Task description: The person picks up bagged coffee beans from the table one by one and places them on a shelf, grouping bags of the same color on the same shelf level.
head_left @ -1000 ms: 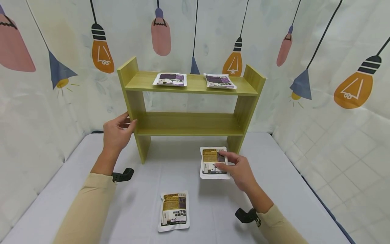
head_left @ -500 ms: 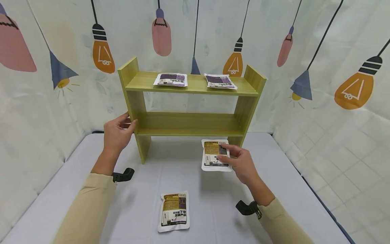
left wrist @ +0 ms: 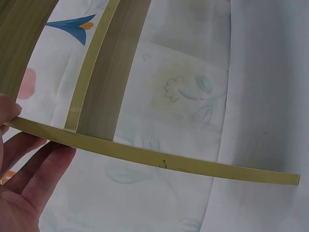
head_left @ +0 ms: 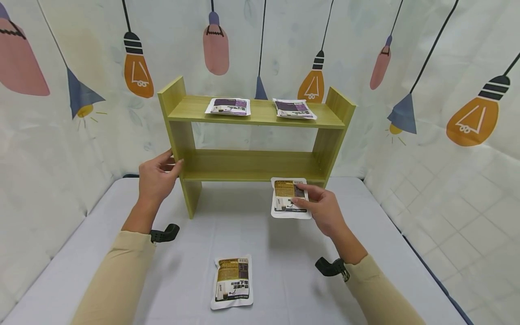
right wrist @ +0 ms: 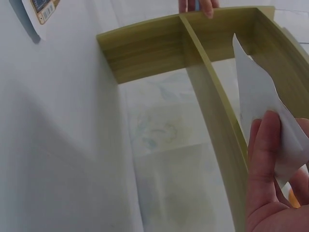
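A green wooden two-tier shelf (head_left: 252, 174) stands on the white table. My left hand (head_left: 156, 183) grips the front edge of its left side panel; in the left wrist view the thumb and fingers lie on opposite sides of that panel (left wrist: 120, 147). Between thumb and fingers my right hand (head_left: 327, 212) holds a white, gold and black flat pouch (head_left: 284, 205), raised before the lower right part of the shelf. The right wrist view shows the plain white back of this pouch (right wrist: 258, 92). Another such pouch (head_left: 232, 282) lies flat on the table nearer me.
Two purple-and-white pouches lie on the top board, one left of centre (head_left: 228, 107) and one toward the right (head_left: 295, 109). Upright side panels bound both tiers. A patterned curtain (head_left: 260, 49) hangs behind and beside the white table (head_left: 183, 280).
My right hand has moved up and slightly right with the pouch, bringing it level with the lower board's front edge. My left hand stays on the shelf panel.
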A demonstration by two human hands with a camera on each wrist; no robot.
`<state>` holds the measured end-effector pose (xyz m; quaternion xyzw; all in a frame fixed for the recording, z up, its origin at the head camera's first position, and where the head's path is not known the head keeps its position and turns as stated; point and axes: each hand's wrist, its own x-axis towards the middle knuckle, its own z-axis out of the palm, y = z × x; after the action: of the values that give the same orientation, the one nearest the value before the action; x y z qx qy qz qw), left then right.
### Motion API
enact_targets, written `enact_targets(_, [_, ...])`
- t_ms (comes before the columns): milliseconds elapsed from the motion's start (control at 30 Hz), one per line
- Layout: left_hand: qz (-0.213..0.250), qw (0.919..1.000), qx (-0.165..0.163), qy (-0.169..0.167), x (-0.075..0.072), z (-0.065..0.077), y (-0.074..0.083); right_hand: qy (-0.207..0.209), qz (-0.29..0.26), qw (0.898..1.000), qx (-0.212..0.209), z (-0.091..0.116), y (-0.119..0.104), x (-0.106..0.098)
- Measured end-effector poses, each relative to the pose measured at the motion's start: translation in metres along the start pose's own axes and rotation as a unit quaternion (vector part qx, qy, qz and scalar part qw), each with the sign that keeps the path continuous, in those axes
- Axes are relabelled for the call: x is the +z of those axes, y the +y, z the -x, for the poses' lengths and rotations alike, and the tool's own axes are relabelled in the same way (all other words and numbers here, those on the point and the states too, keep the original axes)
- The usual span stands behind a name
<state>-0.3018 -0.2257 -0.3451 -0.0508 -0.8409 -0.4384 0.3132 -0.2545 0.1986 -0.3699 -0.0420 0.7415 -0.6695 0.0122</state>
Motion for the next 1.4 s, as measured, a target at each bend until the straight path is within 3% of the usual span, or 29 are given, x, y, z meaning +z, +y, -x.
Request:
enact_targets(700, [0.001,1.0000,0.008,0.001,-0.001,0.000,0.000,0.016,0.007,1.000,0.018,-0.024,-0.009,-0.005])
enact_targets(967, [0.002,0.9999,0.011,0.003,0.000,0.000,-0.002,0.027,0.048,0.998,0.019,-0.027,-0.014,-0.006])
enact_targets(1400, [0.002,0.9998,0.019,0.004,-0.001,0.000,-0.001,-0.023,0.027,0.999,0.010,-0.028,-0.022,-0.010])
